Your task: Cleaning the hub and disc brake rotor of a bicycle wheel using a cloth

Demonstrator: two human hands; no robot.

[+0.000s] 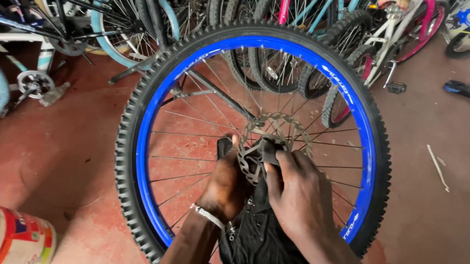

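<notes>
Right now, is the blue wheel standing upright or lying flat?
Upright: the blue wheel stands on its tyre, both hands, left hand and right hand, at its hub.

Even, soft daylight, sharp focus throughout, faint shadows, slight wide-angle bending at the edges.

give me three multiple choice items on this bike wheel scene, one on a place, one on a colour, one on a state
1. Where do both hands meet?
A. at the brake disc by the hub
B. on the tyre's top edge
C. on the tub

2. What colour is the rim?
A. pink
B. white
C. blue

3. How is the black cloth held?
A. lying loose on the floor
B. pressed against the disc
C. draped on a parked bike

Answers:
1 A: the left hand and right hand close around the brake disc at the wheel's centre.
2 C: the rim inside the black tyre is blue.
3 B: the right hand pushes the black cloth onto the disc.
</notes>
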